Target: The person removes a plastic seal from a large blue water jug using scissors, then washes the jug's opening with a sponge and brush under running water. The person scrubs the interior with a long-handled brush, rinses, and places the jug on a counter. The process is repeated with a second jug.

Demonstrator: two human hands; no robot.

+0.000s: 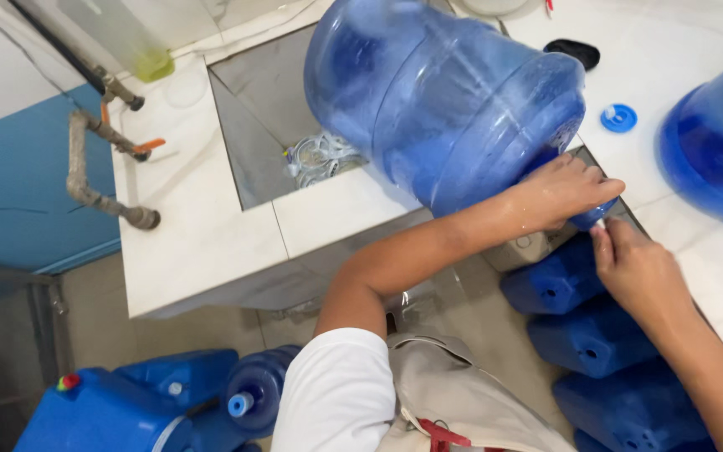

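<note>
Centre-right of frame: left hand has fingers clamped round the neck of a big blue water jug, tipped on its side over the counter edge. Right hand is just below the neck; its fingers pinched together at the mouth. Blue cap lies upper right.

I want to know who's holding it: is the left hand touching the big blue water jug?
Touching. The head view shows the left hand wrapped around the neck of the big blue water jug, fingers pressed against it.
</note>
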